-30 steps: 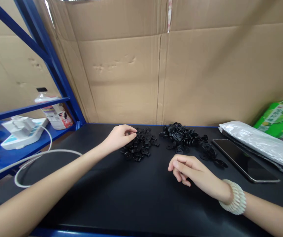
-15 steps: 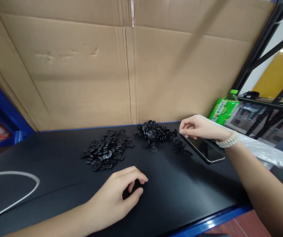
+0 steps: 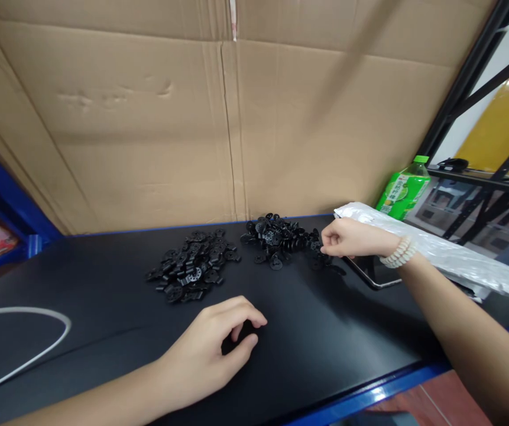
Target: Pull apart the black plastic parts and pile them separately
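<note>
My left hand point(image 3: 219, 346) rests on the black tabletop point(image 3: 289, 367), fingers curled and the thumb apart from them, with nothing between. My right hand point(image 3: 347, 238) is pinched closed at the right end of a pile of black round plastic pieces point(image 3: 276, 234). Its fingertips hide whatever they may hold. To the left, in front of the cardboard, lies another heap of black plastic parts point(image 3: 194, 266), flat with small holes and tabs. Under my right wrist a smartphone point(image 3: 376, 272) lies partly covered by the hand.
A white plastic bag point(image 3: 453, 254) lies along the right side, with a green drink bottle point(image 3: 405, 189) behind it. Upright cardboard point(image 3: 148, 118) closes off the back. A white cable point(image 3: 65, 325) loops at left. Blue frame point(image 3: 44, 245) and black shelving point(image 3: 467, 89) flank the table.
My right hand has shifted slightly left and down, its fingers drawn tighter at the edge of the right pile. My left hand stays in place.
</note>
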`<state>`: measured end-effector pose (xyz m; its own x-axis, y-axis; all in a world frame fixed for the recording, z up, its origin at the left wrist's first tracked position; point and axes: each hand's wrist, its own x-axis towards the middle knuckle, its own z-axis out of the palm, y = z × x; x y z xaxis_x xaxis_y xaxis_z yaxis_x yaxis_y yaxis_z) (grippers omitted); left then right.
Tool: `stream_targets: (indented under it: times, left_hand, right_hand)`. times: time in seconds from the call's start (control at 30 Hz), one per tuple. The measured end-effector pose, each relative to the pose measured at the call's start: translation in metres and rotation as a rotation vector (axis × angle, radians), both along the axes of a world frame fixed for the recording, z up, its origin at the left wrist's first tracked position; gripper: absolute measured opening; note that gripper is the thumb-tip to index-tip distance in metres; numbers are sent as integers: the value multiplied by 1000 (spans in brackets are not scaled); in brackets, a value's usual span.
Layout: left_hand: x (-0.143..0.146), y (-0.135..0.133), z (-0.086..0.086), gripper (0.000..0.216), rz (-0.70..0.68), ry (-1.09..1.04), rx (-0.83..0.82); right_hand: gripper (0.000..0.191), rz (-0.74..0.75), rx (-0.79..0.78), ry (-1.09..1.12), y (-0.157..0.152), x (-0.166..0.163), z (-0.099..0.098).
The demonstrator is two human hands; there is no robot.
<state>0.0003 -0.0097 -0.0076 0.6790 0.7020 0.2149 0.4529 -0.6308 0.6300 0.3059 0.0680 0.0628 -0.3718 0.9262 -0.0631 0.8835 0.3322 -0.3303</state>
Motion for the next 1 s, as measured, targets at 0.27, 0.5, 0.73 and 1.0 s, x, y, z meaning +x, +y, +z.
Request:
stream_targets:
  times: [0.27,0.5,0.73,1.0]
  left_hand:
    - [2,0,2,23,38,-53,-16]
    - [2,4,1,32,131,-316,-252]
    - [1,5,-1,31,-14,-460,-397]
    - [2,5,1,59,15,-487,-616]
  right_hand:
    - [24,150,12,468,-9,-18,1]
    - [21,327,-183,632,-28,-66,-27]
    - [15,544,-214,519,-41,-85,-42]
    - [22,535,-279,560,-38,-87,-48]
